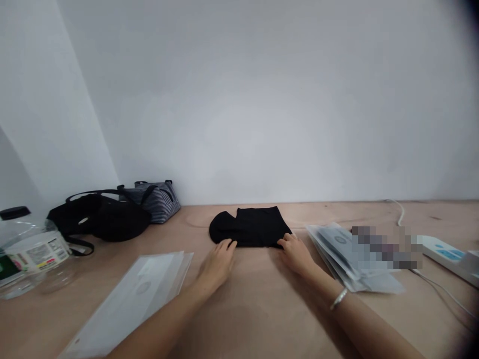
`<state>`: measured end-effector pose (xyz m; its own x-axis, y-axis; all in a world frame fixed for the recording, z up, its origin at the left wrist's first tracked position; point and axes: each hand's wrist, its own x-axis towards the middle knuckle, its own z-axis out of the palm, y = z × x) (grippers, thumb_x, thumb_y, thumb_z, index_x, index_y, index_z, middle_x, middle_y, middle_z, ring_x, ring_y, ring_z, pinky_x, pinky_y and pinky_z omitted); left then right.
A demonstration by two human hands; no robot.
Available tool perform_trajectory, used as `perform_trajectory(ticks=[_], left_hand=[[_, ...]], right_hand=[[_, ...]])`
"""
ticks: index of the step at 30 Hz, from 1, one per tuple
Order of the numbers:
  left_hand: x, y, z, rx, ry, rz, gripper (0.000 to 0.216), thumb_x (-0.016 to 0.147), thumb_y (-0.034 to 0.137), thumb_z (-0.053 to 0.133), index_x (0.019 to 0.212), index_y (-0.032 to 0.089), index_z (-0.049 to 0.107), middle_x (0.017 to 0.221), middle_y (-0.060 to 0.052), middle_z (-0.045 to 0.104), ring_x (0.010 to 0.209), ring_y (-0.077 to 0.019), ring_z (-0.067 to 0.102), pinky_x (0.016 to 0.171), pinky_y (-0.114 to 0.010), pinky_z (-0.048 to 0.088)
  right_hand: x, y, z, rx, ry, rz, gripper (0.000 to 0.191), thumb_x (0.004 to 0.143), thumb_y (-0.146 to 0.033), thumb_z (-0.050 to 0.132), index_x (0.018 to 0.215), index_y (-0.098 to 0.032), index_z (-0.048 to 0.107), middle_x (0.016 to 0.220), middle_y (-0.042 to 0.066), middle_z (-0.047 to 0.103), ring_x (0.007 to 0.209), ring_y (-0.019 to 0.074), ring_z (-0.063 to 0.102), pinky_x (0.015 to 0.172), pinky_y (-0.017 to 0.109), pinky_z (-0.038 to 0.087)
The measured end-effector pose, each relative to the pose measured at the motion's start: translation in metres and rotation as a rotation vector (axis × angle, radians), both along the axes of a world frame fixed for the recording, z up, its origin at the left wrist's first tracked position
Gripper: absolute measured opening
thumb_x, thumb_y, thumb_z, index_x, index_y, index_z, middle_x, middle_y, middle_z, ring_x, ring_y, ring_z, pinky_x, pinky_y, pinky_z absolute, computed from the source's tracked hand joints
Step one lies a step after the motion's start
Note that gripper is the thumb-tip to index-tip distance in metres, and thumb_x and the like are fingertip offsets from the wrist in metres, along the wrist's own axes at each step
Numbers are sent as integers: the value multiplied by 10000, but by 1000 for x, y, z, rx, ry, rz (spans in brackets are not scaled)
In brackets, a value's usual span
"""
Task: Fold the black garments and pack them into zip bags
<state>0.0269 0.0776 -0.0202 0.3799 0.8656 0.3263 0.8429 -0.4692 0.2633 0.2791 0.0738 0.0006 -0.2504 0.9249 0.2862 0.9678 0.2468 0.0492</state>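
Bare forearms (160,319) stretch across the bench (258,319), left hand (218,265) and right hand (295,255) apart, fingertips resting on the near edge of a folded black garment (250,227) between them.

A solid black folded cloth garment (250,227) lies on a pale tan wooden tabletop (258,309) with faint darker grain. Upper left: a plain black fabric bag (99,217) beside a fabric bag with dark and white stripes (155,202). Far left: a clear plastic bottle (26,264) with a black cap (15,213) and a white label (37,254) with green, yellow and red print. Right: a white power strip (445,257) with blue markings. Behind: a pale grey wall (239,99).
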Motion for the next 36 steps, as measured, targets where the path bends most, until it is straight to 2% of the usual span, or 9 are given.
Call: perform_trajectory(ticks=[8,15,18,21,23,26,28,31,36], left_hand=[[-9,46,19,51,92,-55,217,821,108,400,792,181,603,876,-66,607,920,-216,532,903,-391,340],[-26,11,44,-31,133,-172,197,837,136,391,858,189,580,843,-48,589,845,-207,539,750,-319,403],[-37,-28,61,-147,158,-304,129,791,172,488,792,228,604,768,14,614,747,-159,572,683,-243,422],[-43,-61,71,-396,126,-466,84,756,238,567,816,257,623,776,43,627,710,-133,588,654,-210,443],[-39,-70,69,-390,54,-418,139,775,287,557,897,264,619,887,21,622,810,-153,584,740,-250,446],[-27,-70,49,-230,3,-244,293,845,364,455,1111,284,548,1172,-28,536,1096,-216,471,944,-380,339],[-19,-67,31,-221,55,-202,422,867,441,390,1268,309,400,1344,-47,387,1247,-261,297,1011,-486,206],[-13,-69,12,-272,153,-201,536,865,535,314,1349,330,209,1438,-55,185,1305,-301,101,999,-583,93],[-13,-83,13,-340,190,-268,558,859,557,304,1354,363,138,1452,-27,104,1308,-304,22,998,-594,62]], right_hand=[[-7,23,-11,-21,24,-49,243,850,-138,353,836,-158,595,872,95,570,870,209,516,739,314,319],[6,-10,5,-69,39,62,189,824,-92,363,873,-155,535,852,79,594,874,202,511,769,328,290],[20,-44,19,-251,84,245,123,780,-120,445,761,-186,548,730,0,602,696,121,535,679,247,341],[28,-69,30,-712,309,446,98,790,-241,492,826,-182,561,677,-14,594,575,93,512,493,186,345],[26,-72,31,-750,399,468,176,812,-312,476,865,-172,569,681,-3,596,581,101,519,493,192,373],[15,-59,23,-420,390,416,291,846,-365,413,955,-160,589,929,73,618,841,164,559,742,287,430],[8,-49,11,-291,303,401,430,840,-437,407,1156,-168,517,1228,124,490,1130,234,427,942,397,317],[5,-45,-9,-340,170,408,606,844,-536,326,1354,-216,255,1418,113,224,1299,265,147,1021,506,122],[12,-68,-27,-366,142,380,596,866,-541,246,1377,-255,137,1437,92,146,1306,275,97,1016,537,87]])
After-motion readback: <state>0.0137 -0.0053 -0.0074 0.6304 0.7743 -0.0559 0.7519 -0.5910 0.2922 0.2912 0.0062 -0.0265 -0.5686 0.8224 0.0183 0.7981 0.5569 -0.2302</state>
